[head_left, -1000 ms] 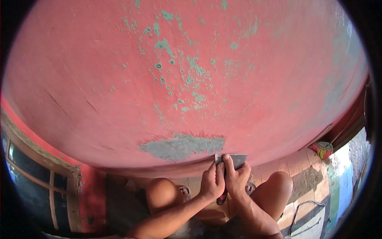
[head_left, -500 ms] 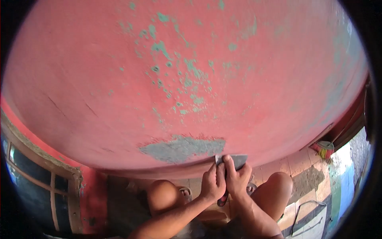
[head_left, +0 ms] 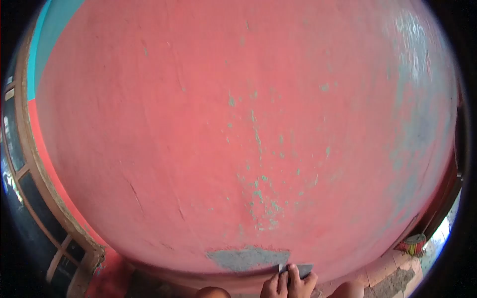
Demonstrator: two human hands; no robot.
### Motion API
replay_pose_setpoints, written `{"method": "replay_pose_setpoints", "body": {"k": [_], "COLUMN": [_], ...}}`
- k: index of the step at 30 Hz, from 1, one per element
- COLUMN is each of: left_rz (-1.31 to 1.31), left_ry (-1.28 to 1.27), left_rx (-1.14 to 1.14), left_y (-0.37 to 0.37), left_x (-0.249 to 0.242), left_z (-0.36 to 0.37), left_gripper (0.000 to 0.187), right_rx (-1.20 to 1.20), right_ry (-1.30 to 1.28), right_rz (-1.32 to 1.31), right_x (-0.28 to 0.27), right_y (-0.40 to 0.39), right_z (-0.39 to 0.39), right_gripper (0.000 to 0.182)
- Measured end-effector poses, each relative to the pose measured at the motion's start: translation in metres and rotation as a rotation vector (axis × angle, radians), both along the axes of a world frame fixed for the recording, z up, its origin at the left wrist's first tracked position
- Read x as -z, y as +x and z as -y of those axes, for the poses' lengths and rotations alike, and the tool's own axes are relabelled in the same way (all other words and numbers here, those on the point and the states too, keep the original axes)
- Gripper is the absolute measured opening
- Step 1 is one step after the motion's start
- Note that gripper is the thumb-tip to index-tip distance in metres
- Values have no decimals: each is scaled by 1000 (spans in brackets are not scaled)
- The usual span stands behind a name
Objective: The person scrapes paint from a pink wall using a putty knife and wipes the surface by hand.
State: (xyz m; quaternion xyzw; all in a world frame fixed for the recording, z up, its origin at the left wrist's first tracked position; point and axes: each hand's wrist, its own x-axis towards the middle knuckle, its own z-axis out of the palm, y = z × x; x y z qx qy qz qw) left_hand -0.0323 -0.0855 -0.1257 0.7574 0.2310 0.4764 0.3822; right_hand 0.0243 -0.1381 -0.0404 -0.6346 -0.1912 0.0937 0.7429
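Observation:
A red painted wall [head_left: 208,124] fills the view, flecked with small green chips. Low on it is a grey patch [head_left: 246,259] scraped bare of paint. At the patch's right end a flat metal scraper blade [head_left: 304,269] lies against the wall. My right hand [head_left: 300,285] grips the scraper with fingers pressed on the blade. My left hand [head_left: 274,286] sits tight beside it, fingers on the same tool. Both hands are cut off by the bottom edge of the view, and the tool's handle is hidden.
A window frame [head_left: 37,188] with dark panes runs down the left side of the wall. At the lower right are a small colourful container [head_left: 413,244] and tiled floor [head_left: 392,278]. My knees [head_left: 348,290] show at the bottom edge.
The view has tilted upward, so the hands, scraper and grey patch now sit at the bottom edge. The hands keep their grip on the scraper at the patch's right end.

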Motion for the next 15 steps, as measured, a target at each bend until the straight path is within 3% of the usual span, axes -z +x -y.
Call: {"method": "replay_pose_setpoints", "body": {"k": [1,3,6,11,15], "left_rz": [-191,-166,-190,-159,-128], "left_ry": [-184,-210,-305,-303,-288], "left_rx": [131,83,104,109,171], "left_y": [-11,-9,-21,-16,-13], "left_x": [-1,-21,-43,-53,-61], "left_z": [-6,1,6,6,-1], "left_gripper": [44,30,30,30,31], "right_rx": [4,16,7,9,21], "right_ry": [-6,-32,-123,-233,-128], "right_rz": [-25,-93,-136,-88,-56], "right_x": [1,2,0,5,1], "right_y": [-3,-3,-11,-4,-1], "right_z": [1,-1,4,7,-1], "right_gripper": [25,22,26,30,31]}}
